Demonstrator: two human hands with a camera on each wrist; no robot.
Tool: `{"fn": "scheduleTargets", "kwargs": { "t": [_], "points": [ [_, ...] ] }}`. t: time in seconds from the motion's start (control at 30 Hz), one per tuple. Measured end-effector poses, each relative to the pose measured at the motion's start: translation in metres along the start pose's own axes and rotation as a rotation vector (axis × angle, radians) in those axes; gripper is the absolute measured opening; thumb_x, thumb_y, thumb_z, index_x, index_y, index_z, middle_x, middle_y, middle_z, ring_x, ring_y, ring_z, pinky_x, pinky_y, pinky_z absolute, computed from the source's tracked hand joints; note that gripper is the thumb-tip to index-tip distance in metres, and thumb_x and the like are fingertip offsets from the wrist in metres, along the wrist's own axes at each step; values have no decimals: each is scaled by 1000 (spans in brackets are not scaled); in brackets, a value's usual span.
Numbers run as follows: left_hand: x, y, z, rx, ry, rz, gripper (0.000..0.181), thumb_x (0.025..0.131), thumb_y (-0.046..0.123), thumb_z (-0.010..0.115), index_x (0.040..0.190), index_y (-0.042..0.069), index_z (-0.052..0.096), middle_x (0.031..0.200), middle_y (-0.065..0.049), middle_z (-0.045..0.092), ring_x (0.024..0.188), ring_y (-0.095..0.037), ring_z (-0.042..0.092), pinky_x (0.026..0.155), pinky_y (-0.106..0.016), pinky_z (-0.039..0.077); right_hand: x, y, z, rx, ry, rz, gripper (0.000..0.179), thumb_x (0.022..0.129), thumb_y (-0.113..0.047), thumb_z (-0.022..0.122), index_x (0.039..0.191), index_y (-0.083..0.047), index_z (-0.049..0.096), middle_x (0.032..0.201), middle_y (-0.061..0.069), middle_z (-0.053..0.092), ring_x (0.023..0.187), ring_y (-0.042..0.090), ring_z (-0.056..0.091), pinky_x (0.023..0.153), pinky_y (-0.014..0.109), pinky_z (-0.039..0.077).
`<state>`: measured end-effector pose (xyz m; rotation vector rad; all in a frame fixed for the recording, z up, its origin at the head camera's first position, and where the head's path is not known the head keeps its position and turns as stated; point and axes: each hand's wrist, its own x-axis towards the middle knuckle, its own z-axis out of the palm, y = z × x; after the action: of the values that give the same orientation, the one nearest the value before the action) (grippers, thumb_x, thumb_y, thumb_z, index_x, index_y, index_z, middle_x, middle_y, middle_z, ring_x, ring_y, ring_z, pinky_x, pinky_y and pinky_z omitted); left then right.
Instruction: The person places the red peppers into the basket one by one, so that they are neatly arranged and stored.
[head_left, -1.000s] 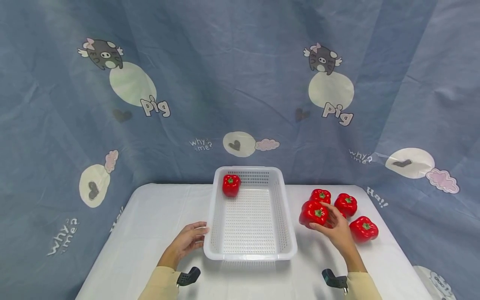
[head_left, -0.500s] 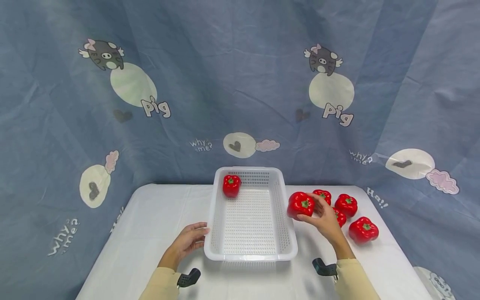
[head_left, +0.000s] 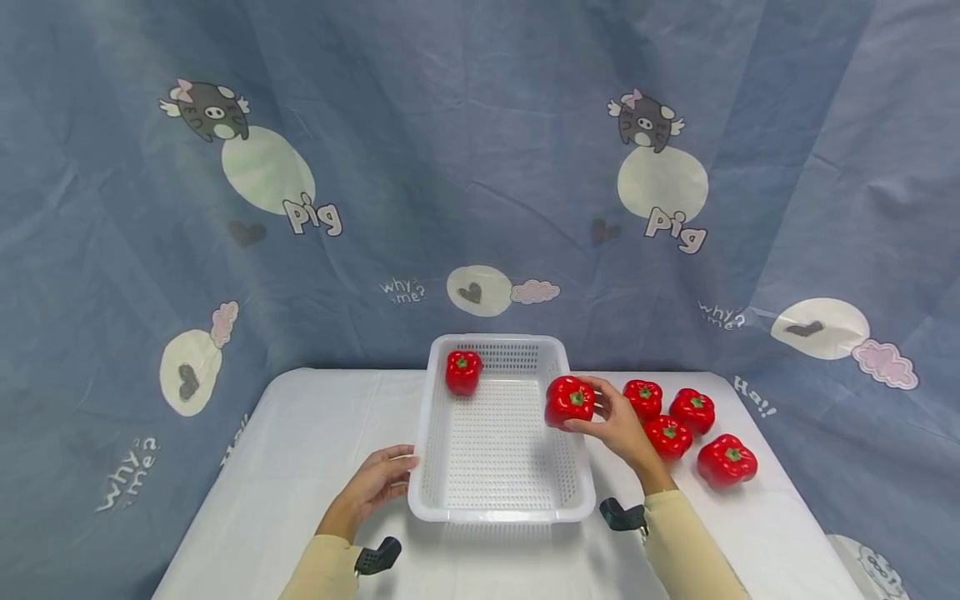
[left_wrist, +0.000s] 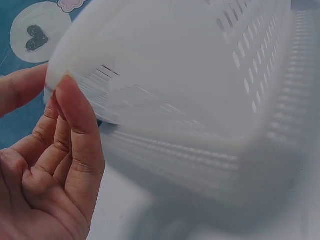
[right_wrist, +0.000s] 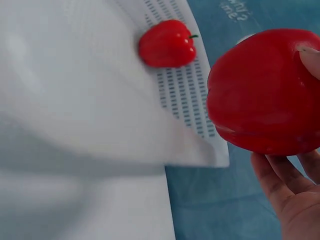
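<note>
A red bell pepper with a green stem is gripped by my right hand, thumb on the near side and fingers behind. It hangs over the right wall of a white plastic basket. Fingers show under this raised pepper in the right wrist view. Another red bell pepper sits inside the basket at its far left corner. My left hand holds the basket's left rim. In the left wrist view, the thumb and a finger of that left hand pinch the rim, other fingers curled below.
Several red bell peppers stand grouped on the white table to the right, among them a near one and a far one. Behind the table hangs a blue printed curtain.
My right hand has carried the pepper leftward from the group to over the basket's right side, uncovering peppers behind it. The left hand and basket have stayed in place.
</note>
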<state>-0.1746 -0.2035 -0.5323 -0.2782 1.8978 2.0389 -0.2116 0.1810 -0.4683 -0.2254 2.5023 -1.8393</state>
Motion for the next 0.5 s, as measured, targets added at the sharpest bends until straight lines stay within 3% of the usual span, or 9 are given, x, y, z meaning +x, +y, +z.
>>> {"fn": "scheduleTargets", "kwargs": {
  "t": [0.23,0.5],
  "points": [
    [0,1,-1,-6,0,-5,49,90,12,64,129,-11,46,93,-6,66,78,-15,61,66,-26,54,18,-9,15,10,-34,57,78,76,-14,81,143,-10,41,144,17,43,127,41,45,93,50,48],
    [-3,3,1,10,9,-11,49,90,12,64,131,-10,46,95,-7,66,80,-17,62,68,-28,55,40,-3,31,27,-77,60,73,78,-11,78,141,-9,43,141,19,45,124,42,48,94,50,48]
  ]
}}
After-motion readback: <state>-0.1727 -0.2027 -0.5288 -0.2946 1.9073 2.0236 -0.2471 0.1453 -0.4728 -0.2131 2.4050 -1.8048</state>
